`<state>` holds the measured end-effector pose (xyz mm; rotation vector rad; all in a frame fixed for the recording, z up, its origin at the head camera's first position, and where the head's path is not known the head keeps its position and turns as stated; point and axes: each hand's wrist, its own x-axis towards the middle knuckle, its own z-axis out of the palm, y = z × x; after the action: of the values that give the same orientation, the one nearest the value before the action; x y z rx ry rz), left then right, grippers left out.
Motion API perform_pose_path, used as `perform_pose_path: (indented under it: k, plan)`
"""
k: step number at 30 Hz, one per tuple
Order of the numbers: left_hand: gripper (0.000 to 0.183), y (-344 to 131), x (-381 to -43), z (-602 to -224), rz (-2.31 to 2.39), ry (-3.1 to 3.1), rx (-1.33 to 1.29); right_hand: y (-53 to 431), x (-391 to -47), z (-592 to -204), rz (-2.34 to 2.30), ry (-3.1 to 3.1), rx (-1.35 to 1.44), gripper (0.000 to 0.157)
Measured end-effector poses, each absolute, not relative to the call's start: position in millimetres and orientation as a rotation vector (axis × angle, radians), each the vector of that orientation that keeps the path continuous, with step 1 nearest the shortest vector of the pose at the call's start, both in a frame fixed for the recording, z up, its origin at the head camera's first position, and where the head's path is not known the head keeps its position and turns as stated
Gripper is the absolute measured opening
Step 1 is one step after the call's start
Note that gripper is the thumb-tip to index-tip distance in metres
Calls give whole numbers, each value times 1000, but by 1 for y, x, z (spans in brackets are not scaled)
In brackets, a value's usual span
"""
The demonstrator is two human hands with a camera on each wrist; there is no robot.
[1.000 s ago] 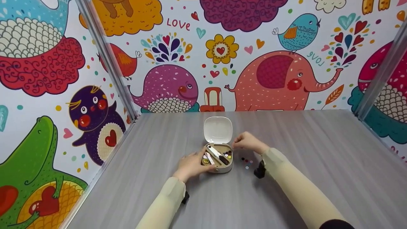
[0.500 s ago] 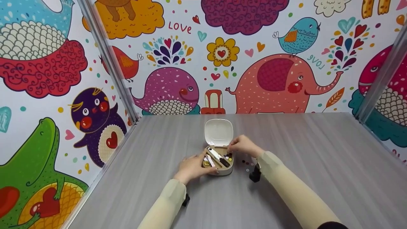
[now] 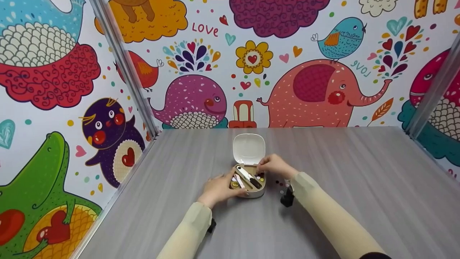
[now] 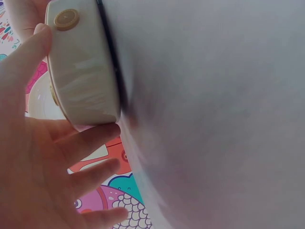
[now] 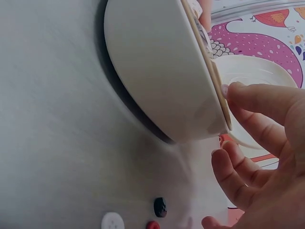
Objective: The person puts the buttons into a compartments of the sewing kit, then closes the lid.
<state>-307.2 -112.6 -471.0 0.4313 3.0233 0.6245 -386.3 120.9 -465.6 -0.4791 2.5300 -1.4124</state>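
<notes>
Here, two hands: the left (image 3: 217, 188) around the open box (image 3: 252, 194), the right (image 3: 276, 165) in a pinch on a tiny button (image 5: 225, 90).

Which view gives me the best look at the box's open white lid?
Head: it shows the raised lid almost unobstructed. The left wrist view catches only part of it behind the box; the right wrist view shows more, but the right hand covers some.

Booth (image 3: 130, 72), cartoon-printed walls (image 3: 224, 57), grey tabletop (image 3: 172, 169)
</notes>
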Motion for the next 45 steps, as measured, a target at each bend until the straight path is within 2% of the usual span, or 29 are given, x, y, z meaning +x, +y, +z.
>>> perform_pose_path:
  k: [7,19,45]
  plan:
    - [96,-113,-308,-472,616,3032,442,120,-388,-469,-1458,2493,-611,12]
    - [97,-112,-307,-471,625,3038,456,113,-385,-471,-1493,2467,-519,7]
    - [97,-113,-307,-471,595,3029,423,117,-384,-477,-1541,2459,-561,11]
